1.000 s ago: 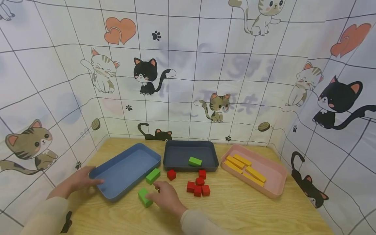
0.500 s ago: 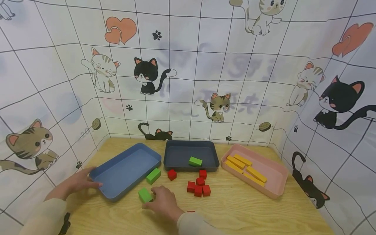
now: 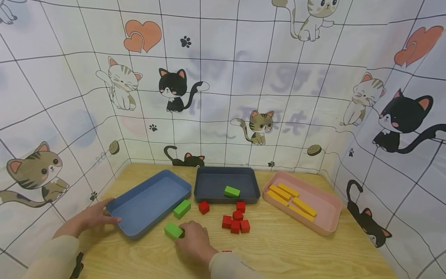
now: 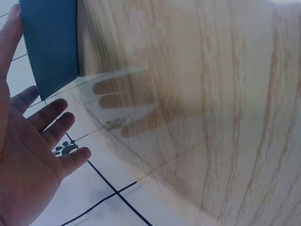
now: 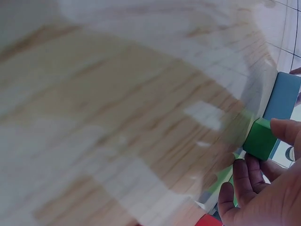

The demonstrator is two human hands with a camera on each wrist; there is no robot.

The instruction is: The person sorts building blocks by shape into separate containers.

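Note:
My right hand (image 3: 196, 239) pinches a green rectangular block (image 3: 173, 231) at its right end, low over the wooden table. In the right wrist view, the thumb is on one side of this green block (image 5: 260, 139) and fingertips on the other. At the left, my left hand (image 3: 91, 217) holds the near-left end of a blue tray (image 3: 130, 235), with the thumb at its rim. The left wrist view has the tray's wall (image 4: 51, 47) against that hand's thumb and index finger, the other fingers loosely bent. Another green block (image 3: 182, 209) lies beside the blue tray.
A dark grey tray (image 3: 226, 201) at the back holds one green block (image 3: 232, 191). The pink tray (image 3: 325, 213) at right holds several yellow bars (image 3: 304, 206). Several red cubes (image 3: 235, 226) sit mid-table, with another red piece (image 3: 226, 251) by my right sleeve. Cat-print cloth (image 3: 216, 85) walls surround the table.
My right hand has closed its thumb and fingers on the near green block, which has turned a little. The left hand stays at the blue tray. A red piece has come into view by the right sleeve.

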